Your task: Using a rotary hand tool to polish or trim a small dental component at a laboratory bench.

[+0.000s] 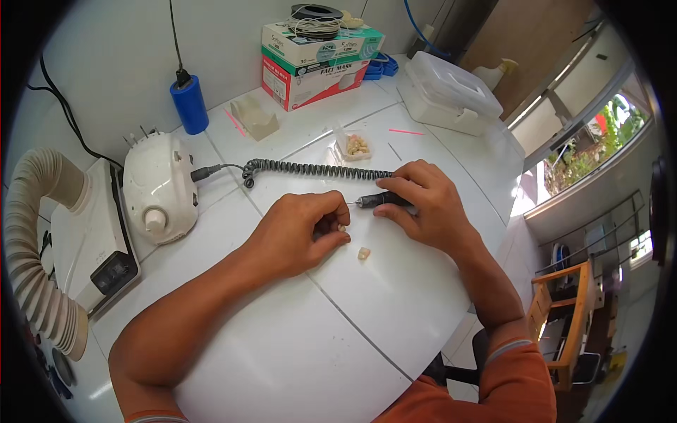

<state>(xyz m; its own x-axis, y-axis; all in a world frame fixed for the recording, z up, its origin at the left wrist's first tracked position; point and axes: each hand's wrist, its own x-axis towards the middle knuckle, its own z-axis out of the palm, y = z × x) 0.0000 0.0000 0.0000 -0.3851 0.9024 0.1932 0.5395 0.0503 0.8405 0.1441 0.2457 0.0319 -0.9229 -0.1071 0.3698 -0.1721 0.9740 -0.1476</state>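
Black and grey, the handpiece [384, 200] sits clamped between the thumb and fingers of your right hand [428, 203]; its rear end is hidden under them. Its thin metal bit points toward nine o'clock, at your left hand [300, 227], where the tip gets lost against your fingers, so contact cannot be told. Your left thumb and fingers are pinched together on a small pale piece [342, 228], of which only a sliver shows.

At about five o'clock from that pinch, a loose yellowish piece [364, 254] lies on the white table [282, 352], touched by neither hand. At eleven o'clock from the handpiece, a clear container [365, 152] holds more pieces, too small and crowded to count. The coiled cord [317, 169] runs left from behind your right fingers, which cover where it joins the handpiece, to a white control box [161, 187] between nine and ten o'clock of your left hand. Further out at nine o'clock, a ridged hose [28, 233] bends close to the dark lens rim, with the tools below it hard to make out.
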